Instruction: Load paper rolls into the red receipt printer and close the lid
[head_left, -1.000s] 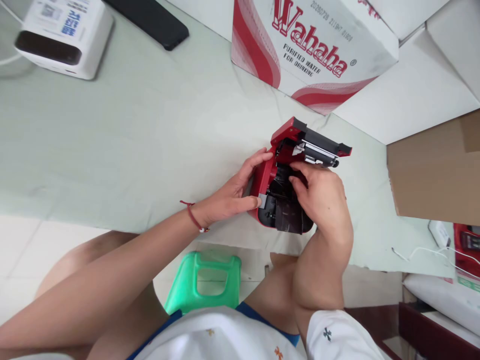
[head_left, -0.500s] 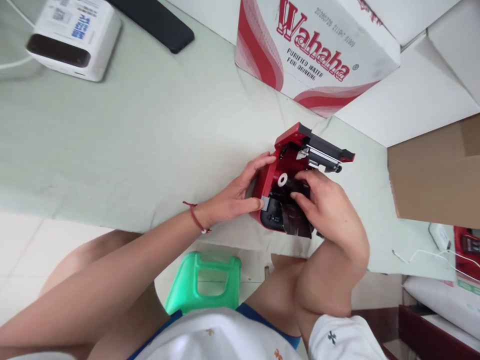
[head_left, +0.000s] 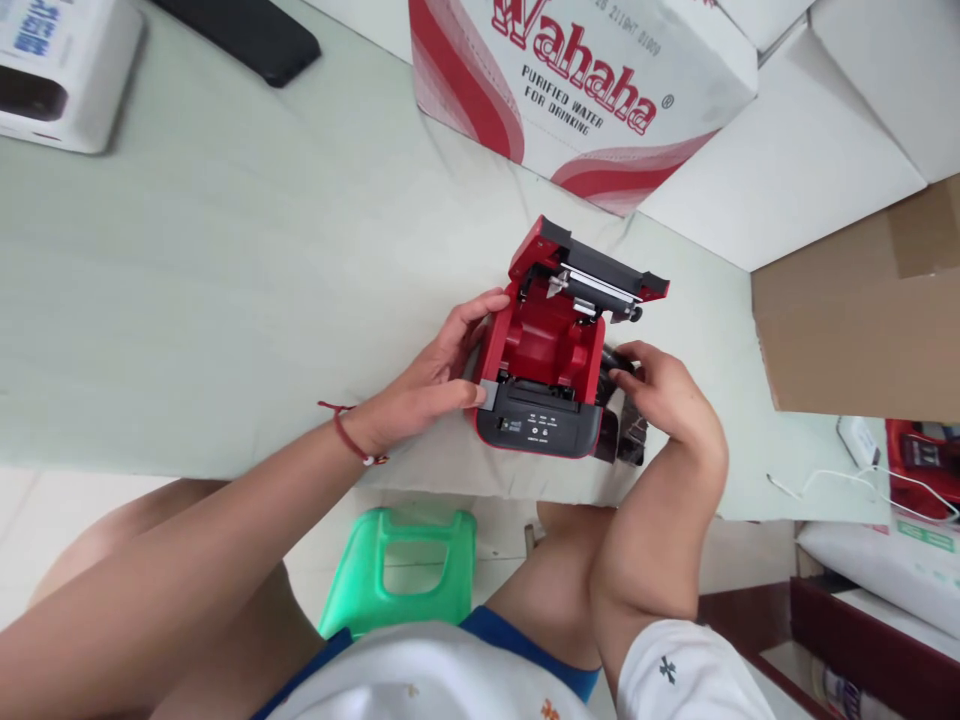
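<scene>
A small red and black printer (head_left: 540,425) stands on the pale green tabletop with its lid (head_left: 596,270) raised. Its red inner compartment (head_left: 546,340) shows bare. My left hand (head_left: 442,365) grips the printer's left side, fingers at the upper corner and thumb on the grey piece at the front corner. Just right of the printer, my right hand (head_left: 660,390) is closed on a dark roll (head_left: 616,358), from which dark ribbon (head_left: 632,435) hangs down past the printer's right side.
Behind the printer stands a Wahaha water carton (head_left: 577,100), with white boxes (head_left: 795,150) and a brown carton (head_left: 847,320) to the right. A black object (head_left: 255,40) and a white device (head_left: 82,80) lie at the upper left. A green stool (head_left: 405,570) is below the table edge.
My right hand has moved the dark roll out of the printer's compartment to its right side. My left hand still holds the printer. The camera view has shifted.
</scene>
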